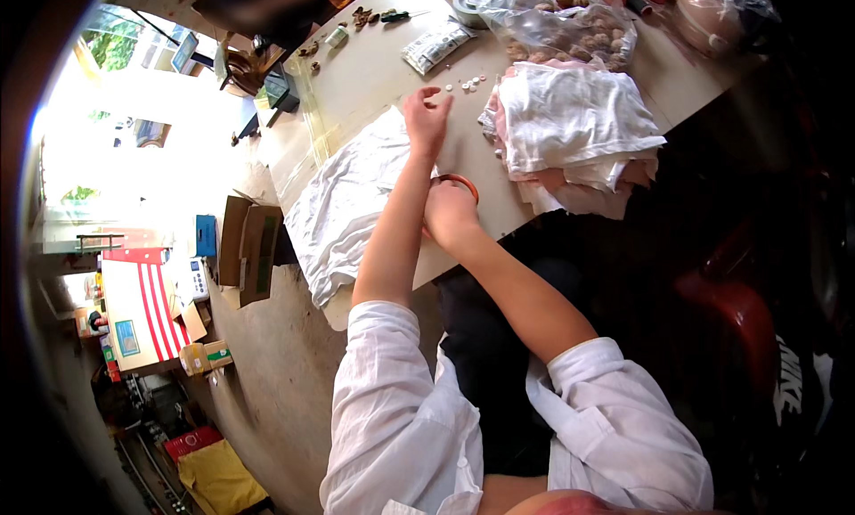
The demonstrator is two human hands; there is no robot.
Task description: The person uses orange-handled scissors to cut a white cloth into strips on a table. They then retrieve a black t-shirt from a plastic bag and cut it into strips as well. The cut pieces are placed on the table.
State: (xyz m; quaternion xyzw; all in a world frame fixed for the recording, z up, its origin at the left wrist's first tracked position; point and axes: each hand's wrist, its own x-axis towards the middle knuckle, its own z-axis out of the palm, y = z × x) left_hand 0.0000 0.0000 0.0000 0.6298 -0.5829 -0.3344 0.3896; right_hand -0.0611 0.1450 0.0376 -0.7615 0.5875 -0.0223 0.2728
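My right hand (451,214) is closed around the orange handle (462,183) of what looks like a pair of scissors; the blades are hidden from view. Farther up the table my left hand (427,123) is raised with its fingers loosely bent and apart, holding nothing I can see. A crumpled white cloth garment (343,208) lies spread beneath and left of my left forearm. Just beyond my left fingertips, several small white buttons (469,85) are scattered on the tabletop (485,163).
To the right is a stack of white and pink cloth pieces (574,114). Behind it sits a clear bag of brown round things (579,38), with a silvery packet (438,47) nearby. An opened cardboard box (249,248) stands left of the table, and a dark-red rounded object (739,310) lies right.
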